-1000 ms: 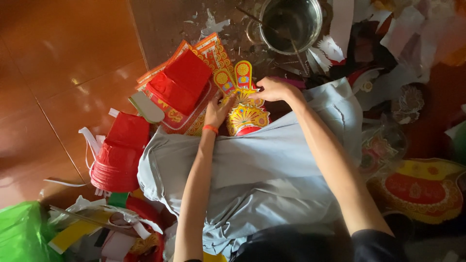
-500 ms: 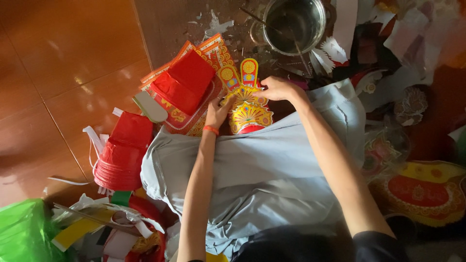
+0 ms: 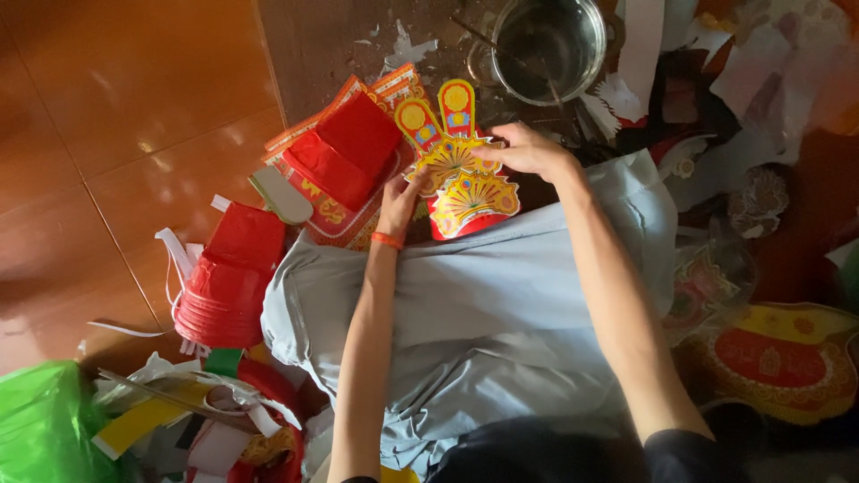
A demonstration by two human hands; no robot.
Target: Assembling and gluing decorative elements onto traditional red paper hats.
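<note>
While both hands hold it, the ornament (image 3: pixel 461 174) stands upright.
Right hand (image 3: pixel 528 150) pinches its right edge; left hand (image 3: pixel 400 199) grips lower left.

The paper ornament (image 3: pixel 461 174) lies just beyond the person's lap, with the left hand (image 3: pixel 400 199) touching its left edge and the right hand (image 3: pixel 528 150) on its upper right. Left of the ornament lies a pile of folded paper sheets (image 3: pixel 344 165), and nearer the person on that side stands a stack of paper cups (image 3: pixel 228 277). A metal bowl (image 3: pixel 548 40) sits behind the ornament, a decorated paper piece (image 3: pixel 778 358) lies right of the lap, and a plastic bag (image 3: pixel 45 425) rests at the near left.
</note>
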